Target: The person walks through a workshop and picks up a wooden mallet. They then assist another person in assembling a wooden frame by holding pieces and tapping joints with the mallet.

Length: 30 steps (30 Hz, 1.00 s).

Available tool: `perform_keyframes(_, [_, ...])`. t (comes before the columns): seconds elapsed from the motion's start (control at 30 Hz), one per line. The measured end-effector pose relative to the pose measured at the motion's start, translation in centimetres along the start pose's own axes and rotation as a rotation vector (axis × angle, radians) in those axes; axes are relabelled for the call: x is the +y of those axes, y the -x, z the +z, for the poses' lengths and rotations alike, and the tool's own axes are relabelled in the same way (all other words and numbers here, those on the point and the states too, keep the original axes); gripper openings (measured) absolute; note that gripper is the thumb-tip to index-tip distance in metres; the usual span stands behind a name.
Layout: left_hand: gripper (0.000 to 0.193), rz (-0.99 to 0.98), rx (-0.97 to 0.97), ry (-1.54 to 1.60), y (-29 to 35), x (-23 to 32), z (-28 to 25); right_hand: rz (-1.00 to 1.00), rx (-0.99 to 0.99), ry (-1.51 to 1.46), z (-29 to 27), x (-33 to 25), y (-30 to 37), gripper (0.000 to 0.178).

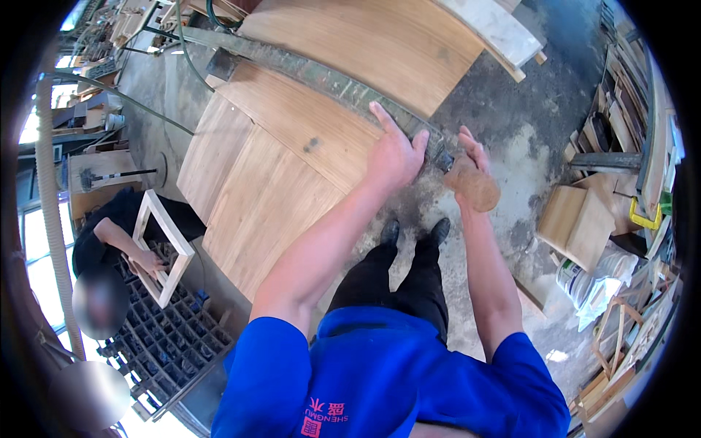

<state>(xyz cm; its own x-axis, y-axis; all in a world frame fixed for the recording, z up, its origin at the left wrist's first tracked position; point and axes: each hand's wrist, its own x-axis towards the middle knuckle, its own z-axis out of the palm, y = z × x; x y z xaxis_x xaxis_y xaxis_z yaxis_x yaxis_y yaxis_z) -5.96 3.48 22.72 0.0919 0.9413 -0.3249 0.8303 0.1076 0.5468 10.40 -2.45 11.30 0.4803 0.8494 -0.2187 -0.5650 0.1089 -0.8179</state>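
A long, worn metal bar clamp point(321, 77) lies across light wooden panels point(292, 124), running from the upper left to its screw end near my hands. My left hand point(394, 155) is at the bar's near edge by that end, index finger and thumb stretched apart; its other fingers are hidden. At the screw end, a rounded tan wooden handle point(475, 188) covers the palm of my right hand point(475, 150). The right fingers show beyond the handle, and that hand appears closed around it.
To the left, another person's hand point(148, 261) holds a pale wooden frame point(169, 237) over a dark gridded rack point(171, 339). A wooden box point(577, 225), a white bucket point(577, 281) and stacked boards point(628, 102) stand at right. A green hose point(139, 106) crosses at upper left.
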Motion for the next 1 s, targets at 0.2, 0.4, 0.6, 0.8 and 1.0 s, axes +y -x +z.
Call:
perform_keyframes(0.2, [0.107, -0.054, -0.102, 0.034, -0.1, 1.1, -1.2, -0.158, -0.165, 0.554, 0.0, -3.2, 2.5, 0.030])
perform_keyframes(0.4, [0.107, -0.072, -0.127, 0.069, -0.2, 0.7, -1.9, -0.334, -0.433, 0.625, 5.7, -12.5, 9.0, 0.039])
perform_keyframes(0.6, [0.105, -0.063, -0.152, 0.052, 0.0, 1.0, -2.6, -0.222, -1.007, 1.096, 2.4, -7.5, 14.5, 0.029])
perform_keyframes(0.8, [0.106, -0.037, -0.078, 0.112, 0.7, 0.5, -1.6, 0.733, -0.182, -0.048, -4.9, 0.9, 9.8, 0.049])
perform_keyframes(1.0, [0.106, -0.066, -0.134, 0.109, 0.3, 0.9, -2.7, 0.525, -0.151, -0.138, -2.3, -4.6, -2.5, 0.051])
